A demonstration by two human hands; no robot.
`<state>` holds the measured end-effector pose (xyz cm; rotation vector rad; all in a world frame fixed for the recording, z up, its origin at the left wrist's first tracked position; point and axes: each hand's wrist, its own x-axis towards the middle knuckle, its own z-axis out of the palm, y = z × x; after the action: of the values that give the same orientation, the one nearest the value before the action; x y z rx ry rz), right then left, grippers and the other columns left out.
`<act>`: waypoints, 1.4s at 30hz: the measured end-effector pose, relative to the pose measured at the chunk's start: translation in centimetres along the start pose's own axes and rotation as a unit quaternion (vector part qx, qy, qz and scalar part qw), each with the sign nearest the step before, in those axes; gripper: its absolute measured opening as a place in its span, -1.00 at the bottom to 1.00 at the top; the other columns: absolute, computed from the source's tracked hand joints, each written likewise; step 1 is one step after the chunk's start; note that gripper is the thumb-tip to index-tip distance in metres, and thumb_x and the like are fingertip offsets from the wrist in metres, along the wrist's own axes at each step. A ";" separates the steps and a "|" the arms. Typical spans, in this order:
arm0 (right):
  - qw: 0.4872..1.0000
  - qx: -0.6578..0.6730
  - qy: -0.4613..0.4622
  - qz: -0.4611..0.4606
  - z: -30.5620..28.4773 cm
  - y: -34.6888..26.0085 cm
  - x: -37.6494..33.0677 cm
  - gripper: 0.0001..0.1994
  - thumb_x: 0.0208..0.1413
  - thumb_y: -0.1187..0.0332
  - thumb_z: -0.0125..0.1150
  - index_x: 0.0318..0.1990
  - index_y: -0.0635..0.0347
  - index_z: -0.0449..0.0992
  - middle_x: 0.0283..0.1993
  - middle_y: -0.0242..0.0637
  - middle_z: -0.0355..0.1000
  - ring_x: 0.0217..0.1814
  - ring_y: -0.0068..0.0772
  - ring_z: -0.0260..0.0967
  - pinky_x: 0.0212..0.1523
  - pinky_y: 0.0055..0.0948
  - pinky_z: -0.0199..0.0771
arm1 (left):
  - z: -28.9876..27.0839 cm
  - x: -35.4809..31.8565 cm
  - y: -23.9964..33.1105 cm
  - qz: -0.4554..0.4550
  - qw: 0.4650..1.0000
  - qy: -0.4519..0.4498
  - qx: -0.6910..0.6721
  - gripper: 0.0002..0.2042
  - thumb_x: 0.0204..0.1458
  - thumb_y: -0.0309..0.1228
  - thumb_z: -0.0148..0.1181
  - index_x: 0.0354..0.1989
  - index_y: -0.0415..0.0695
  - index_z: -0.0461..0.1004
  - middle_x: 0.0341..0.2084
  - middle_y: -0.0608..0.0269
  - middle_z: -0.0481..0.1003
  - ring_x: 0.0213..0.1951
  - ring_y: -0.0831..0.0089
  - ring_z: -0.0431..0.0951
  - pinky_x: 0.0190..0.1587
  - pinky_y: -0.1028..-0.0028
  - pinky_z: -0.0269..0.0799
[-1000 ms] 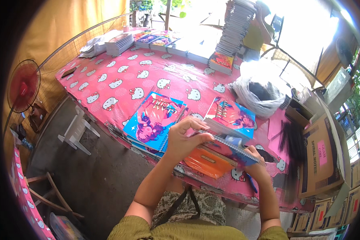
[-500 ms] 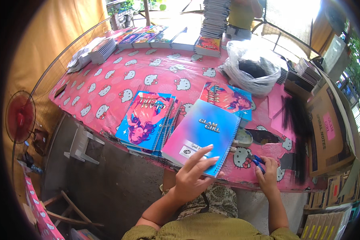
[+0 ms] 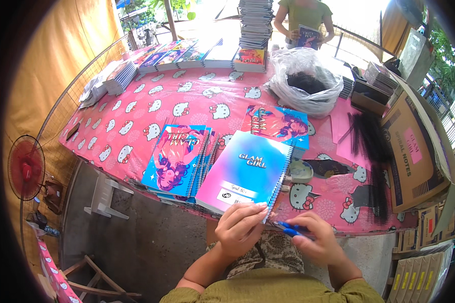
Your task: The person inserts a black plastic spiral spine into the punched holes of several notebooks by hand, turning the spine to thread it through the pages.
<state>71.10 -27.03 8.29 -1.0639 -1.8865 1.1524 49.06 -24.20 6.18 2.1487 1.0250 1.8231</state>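
A spiral notebook (image 3: 247, 169) with a pink-and-blue cover lies near the table's front edge, its coil along the right side. My left hand (image 3: 240, 224) is closed at its near right corner, fingers pressed together on the cover by the coil's end. In my right hand (image 3: 316, 237) is a pair of blue-handled pliers (image 3: 289, 230), the jaws pointing at that end of the coil. To the left, partly under the notebook, is a stack of spiral notebooks (image 3: 174, 159) with an illustrated cover. Another illustrated stack (image 3: 278, 123) sits just behind.
Black plastic coils (image 3: 371, 146) lie at the right beside a large cardboard box (image 3: 414, 151). A clear plastic bag (image 3: 308, 83) holds dark material. Rows of notebooks (image 3: 189, 53) and a tall stack (image 3: 255, 25) line the far edge, where another person (image 3: 306, 20) holds a notebook.
My right hand has lifted the pliers off the table and brought them left to the coil's near end. My left hand has closed on the notebook's corner. The person opposite now shows a notebook.
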 end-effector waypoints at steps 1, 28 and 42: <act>0.974 0.189 -0.073 0.097 -0.5 1.9 -0.1 -0.63 0.16 0.25 0.16 0.04 0.30 0.45 -0.07 -0.16 0.44 -0.10 -0.35 0.38 -0.25 -0.46 0.46 | -0.1 0.0 -0.1 0.014 1.000 0.008 0.000 -0.75 -0.29 -0.71 0.35 -0.35 -0.26 0.60 -0.33 0.10 0.60 -0.33 0.25 0.61 -0.22 0.38 0.55; 0.932 -0.031 0.312 0.181 -9.6 17.8 20.5 -0.54 -0.04 0.20 0.37 -0.07 0.38 0.48 -0.16 -0.02 0.51 -0.20 -0.07 0.48 -0.17 -0.22 0.44 | -10.4 1.6 -9.7 -0.286 0.894 0.231 0.257 -0.66 0.08 -0.48 0.23 0.03 -0.18 0.36 0.18 0.11 0.24 0.19 0.32 0.28 0.22 0.33 0.21; 0.940 -0.008 0.289 -0.178 -2.6 6.4 7.0 -0.91 0.19 0.51 0.06 -0.19 0.28 0.34 -0.19 -0.24 0.27 -0.14 -0.32 0.30 -0.10 -0.39 0.31 | -2.7 7.6 -4.7 -0.335 0.925 -0.054 -0.173 -0.72 0.08 -0.59 0.19 -0.03 -0.30 0.39 -0.19 0.12 0.53 -0.15 0.54 0.52 -0.13 0.51 0.45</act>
<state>72.14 -18.08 4.28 -0.8938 -1.5272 0.5369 44.97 -17.08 10.62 1.4263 1.1218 1.4024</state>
